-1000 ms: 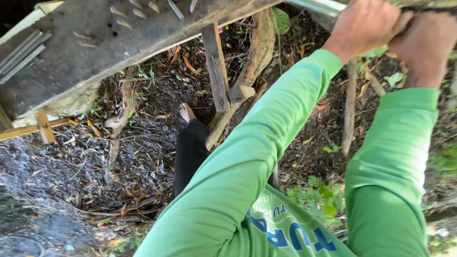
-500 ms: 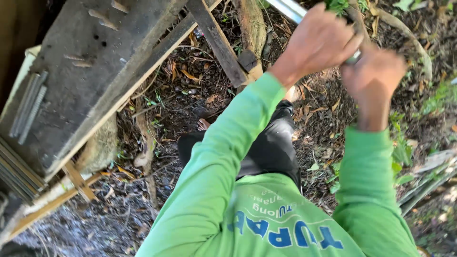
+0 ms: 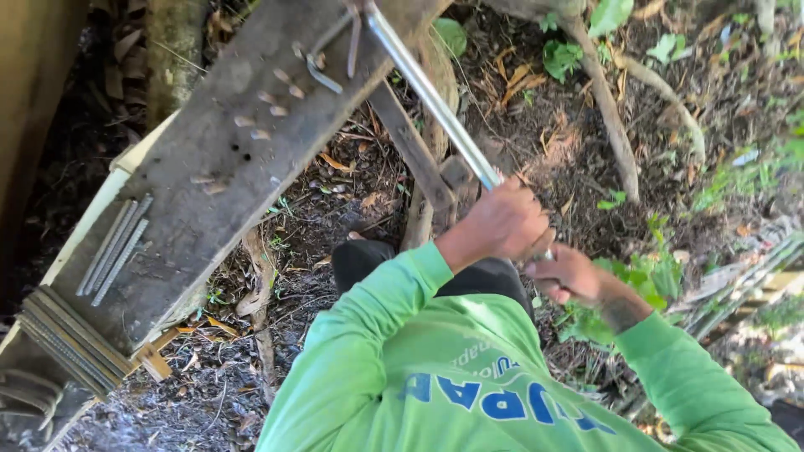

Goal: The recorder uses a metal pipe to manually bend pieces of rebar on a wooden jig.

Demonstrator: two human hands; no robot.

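Note:
A long shiny metal pipe (image 3: 429, 94) slants from a weathered grey wooden plank (image 3: 209, 180) at the upper left down to my body. My left hand (image 3: 502, 222) is closed around the pipe's lower part. Just below it, my right hand (image 3: 574, 276) grips the pipe's end. Both arms are in bright green sleeves. At the pipe's top end, thin bent steel rods (image 3: 322, 67) lie on the plank among short pegs (image 3: 261, 109). How the pipe meets the rods is hard to see.
Several straight ribbed steel rods (image 3: 113, 247) lie on the plank's lower left, with more bundled at its end (image 3: 67, 343). Below are dark soil, dry leaves, roots (image 3: 611, 125), green weeds (image 3: 636, 285) and a wooden brace (image 3: 410, 151). Boards lie at right (image 3: 745, 285).
My hands have come down from the top right to the middle of the view, still gripping the pipe. More of the pipe and the plank's top now shows.

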